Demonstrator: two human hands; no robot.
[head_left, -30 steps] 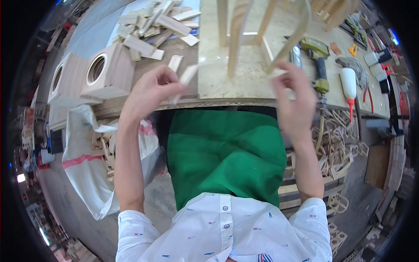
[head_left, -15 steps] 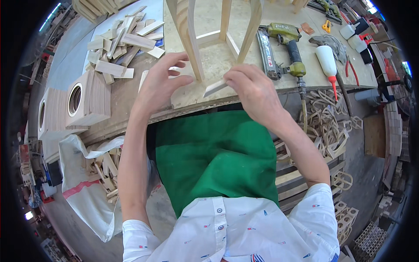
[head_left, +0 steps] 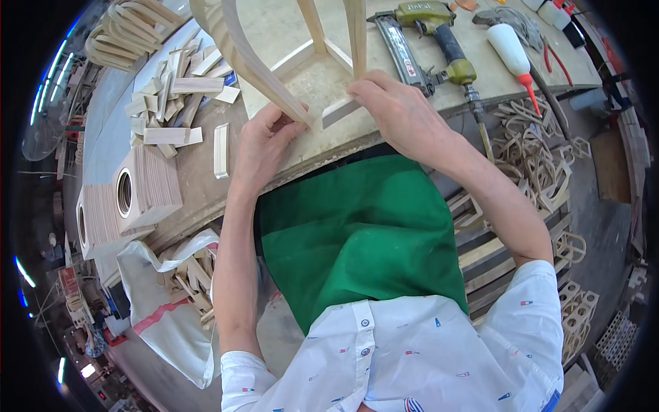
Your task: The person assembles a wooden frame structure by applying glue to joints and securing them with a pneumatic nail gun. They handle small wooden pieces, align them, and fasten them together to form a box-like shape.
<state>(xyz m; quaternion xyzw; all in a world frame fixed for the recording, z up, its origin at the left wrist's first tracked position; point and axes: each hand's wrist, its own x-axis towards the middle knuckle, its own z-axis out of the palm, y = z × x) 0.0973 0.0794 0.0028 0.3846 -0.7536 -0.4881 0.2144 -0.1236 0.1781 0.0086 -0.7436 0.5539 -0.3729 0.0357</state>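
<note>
A light wooden frame with upright legs stands on the workbench [head_left: 209,189]. Its near left leg [head_left: 264,72] curves down to the bench, where my left hand [head_left: 261,147] is closed around the foot with thumb and fingers. In my right hand [head_left: 401,117] is a short wooden strip [head_left: 339,112], pinched at its right end beside the near right leg [head_left: 356,38]. The strip spans low between these two legs; its left end is close to the left foot, and I cannot tell if they touch. Pale rails [head_left: 294,58] join the legs at the far side.
Right of the frame lie a green nail gun [head_left: 449,44] with its hose, a white glue bottle [head_left: 509,49] and red-handled pliers [head_left: 559,65]. Loose wood offcuts [head_left: 185,86] are piled left, near blocks with round holes [head_left: 144,189]. A white sack [head_left: 168,323] stands below.
My left hand has closed on the near left leg's foot. My right hand has brought the strip in between the two near legs. The whole view has shifted and turned slightly.
</note>
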